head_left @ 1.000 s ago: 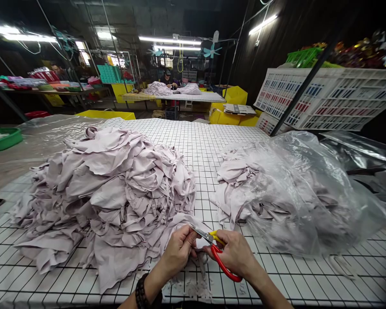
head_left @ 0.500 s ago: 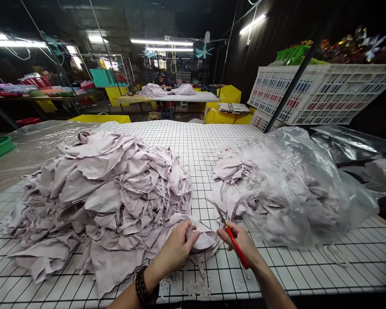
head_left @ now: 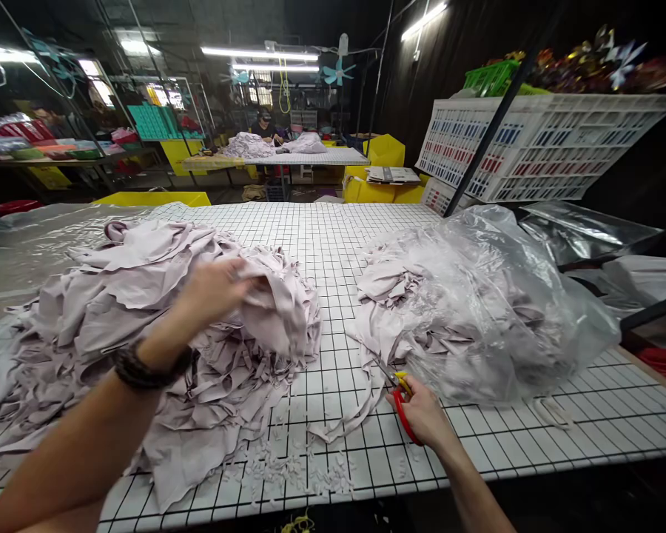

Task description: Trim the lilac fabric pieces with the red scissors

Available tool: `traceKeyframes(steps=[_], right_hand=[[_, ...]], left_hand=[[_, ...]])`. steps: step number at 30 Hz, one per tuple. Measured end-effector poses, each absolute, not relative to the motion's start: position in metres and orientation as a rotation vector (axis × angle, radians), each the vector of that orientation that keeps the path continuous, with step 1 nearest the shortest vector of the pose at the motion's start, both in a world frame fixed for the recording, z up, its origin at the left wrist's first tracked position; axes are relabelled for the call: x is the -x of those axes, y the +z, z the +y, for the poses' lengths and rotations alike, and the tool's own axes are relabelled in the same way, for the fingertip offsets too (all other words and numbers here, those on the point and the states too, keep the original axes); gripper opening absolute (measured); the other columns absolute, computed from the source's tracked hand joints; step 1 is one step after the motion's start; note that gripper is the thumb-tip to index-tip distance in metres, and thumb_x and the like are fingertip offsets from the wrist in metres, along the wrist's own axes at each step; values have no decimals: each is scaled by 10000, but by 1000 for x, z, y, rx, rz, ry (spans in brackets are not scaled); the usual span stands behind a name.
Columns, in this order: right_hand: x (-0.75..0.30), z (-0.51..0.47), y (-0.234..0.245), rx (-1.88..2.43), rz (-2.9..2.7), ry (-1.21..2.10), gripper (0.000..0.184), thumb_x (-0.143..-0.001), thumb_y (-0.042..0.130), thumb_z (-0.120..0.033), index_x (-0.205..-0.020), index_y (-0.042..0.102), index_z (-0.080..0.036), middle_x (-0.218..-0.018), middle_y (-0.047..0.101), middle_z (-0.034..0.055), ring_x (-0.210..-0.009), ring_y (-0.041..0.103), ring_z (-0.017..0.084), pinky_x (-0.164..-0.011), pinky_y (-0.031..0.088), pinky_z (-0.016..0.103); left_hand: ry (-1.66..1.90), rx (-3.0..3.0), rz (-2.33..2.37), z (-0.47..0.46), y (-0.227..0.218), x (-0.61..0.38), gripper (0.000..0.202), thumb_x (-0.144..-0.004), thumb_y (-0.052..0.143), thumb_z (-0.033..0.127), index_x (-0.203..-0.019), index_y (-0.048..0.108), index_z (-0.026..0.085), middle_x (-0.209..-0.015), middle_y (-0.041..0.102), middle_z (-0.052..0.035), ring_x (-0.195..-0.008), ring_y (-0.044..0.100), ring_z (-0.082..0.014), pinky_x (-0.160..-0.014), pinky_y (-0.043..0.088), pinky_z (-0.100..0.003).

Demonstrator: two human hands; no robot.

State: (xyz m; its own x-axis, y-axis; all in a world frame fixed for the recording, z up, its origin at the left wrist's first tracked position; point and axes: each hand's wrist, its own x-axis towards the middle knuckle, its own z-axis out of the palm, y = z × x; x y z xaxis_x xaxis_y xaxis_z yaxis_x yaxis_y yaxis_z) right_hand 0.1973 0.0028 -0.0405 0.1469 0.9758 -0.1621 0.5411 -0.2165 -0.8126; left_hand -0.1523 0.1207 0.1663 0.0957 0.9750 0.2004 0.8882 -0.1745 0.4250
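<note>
1. Fingers [head_left: 240, 266] of the left hand [head_left: 214, 292] meet a loose, pale mauve fabric piece [head_left: 277, 314]; blur hides whether they grip it or have let go.

2. That piece lies at the right flank of the large, crumpled, pale mauve fabric heap [head_left: 138, 289], partly raised over it.

3. Right-hand fingers are curled round the handles of red-and-yellow-handled metal scissors [head_left: 398, 400]. The blades point forward and leftward, away from the right hand [head_left: 425, 414]; presumably the tool stays in the palm so that the other hand alone can shift cloth.

4. A second heap of pale mauve fabric [head_left: 388, 285] lies to the right, partly covered by a crinkled, clear plastic bag [head_left: 505, 311]. Keeping the heaps apart probably prevents mixing.

5. Between them runs a lane of white, black-gridded table covering [head_left: 341, 244], open towards the far edge and giving lateral room.

6. Nearer, a narrow pale fabric strip [head_left: 344, 428] crosses this lane beside the scissors; small pale clippings [head_left: 297, 466] lie scattered near the front edge.
</note>
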Motion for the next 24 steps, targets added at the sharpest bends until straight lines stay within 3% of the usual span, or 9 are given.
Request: traceKeyframes(steps=[2,5,8,10,12,15,17,19,24], right_hand=[[-189,8,-47,1812,-1410,947,237,-704,600,-337,-899,591,-202,-761,662,22,-666,606,205,-608,453,305],[-172,17,-54,1851,-1416,839,215,-699,603,-362,-840,577,-201,-740,651,17,-647,599,196,-595,441,295],[-158,24,-59,1935,-1422,670,154,-706,587,-332,-797,558,-211,-737,637,13,-674,586,191,-615,418,288],[-153,26,-62,1954,-1405,639,99,-718,540,-272,-795,555,-211,-732,633,15,-681,581,188,-617,408,283],[-151,26,-63,1949,-1390,641,119,-721,504,-234,-826,557,-212,-748,637,21,-691,586,191,-619,413,281],[-150,21,-62,1921,-1371,640,170,-740,492,-254,-893,551,-210,-802,645,38,-706,600,198,-629,437,288],[-149,16,-59,1871,-1342,651,205,-748,493,-271,-934,547,-203,-809,648,47,-659,596,192,-604,446,288],[-146,10,-57,1816,-1315,669,247,-745,502,-270,-976,544,-196,-806,655,49,-614,587,185,-580,449,285],[-144,4,-54,1761,-1258,707,255,-739,523,-264,-982,541,-190,-820,669,52,-677,618,194,-631,476,286]], left_hand=[[712,-2358,2137,148,208,178,683,-843,244,541,-1103,550,-11,-921,579,-7,-975,543,-194,-811,327,-351],[457,-2361,2482,184,239,211,889,-799,-46,559,-1183,475,-51,-1131,501,-47,-1126,434,-334,-817,261,-408],[207,-2176,2733,195,234,216,986,-794,-18,656,-1111,503,-119,-1262,431,-168,-1148,386,-437,-846,286,-473],[254,-2208,2762,181,214,197,989,-820,93,709,-1055,517,-153,-1274,416,-243,-1172,357,-459,-874,315,-499],[415,-2360,2518,153,182,163,901,-836,209,717,-1011,568,-90,-1234,465,-256,-1129,435,-387,-850,388,-456],[369,-2186,1671,108,111,96,687,-828,325,693,-751,658,97,-851,630,-142,-690,580,-196,-613,448,-318],[168,-1867,1220,90,58,53,609,-786,429,679,-632,646,131,-611,603,-78,-502,518,-150,-501,399,-279],[225,-1580,1079,83,12,17,527,-740,535,632,-633,651,129,-492,540,-20,-422,451,-124,-446,332,-250],[327,-1454,1020,87,-42,-32,484,-727,562,578,-611,623,112,-437,415,48,-409,295,-71,-436,215,-219]])
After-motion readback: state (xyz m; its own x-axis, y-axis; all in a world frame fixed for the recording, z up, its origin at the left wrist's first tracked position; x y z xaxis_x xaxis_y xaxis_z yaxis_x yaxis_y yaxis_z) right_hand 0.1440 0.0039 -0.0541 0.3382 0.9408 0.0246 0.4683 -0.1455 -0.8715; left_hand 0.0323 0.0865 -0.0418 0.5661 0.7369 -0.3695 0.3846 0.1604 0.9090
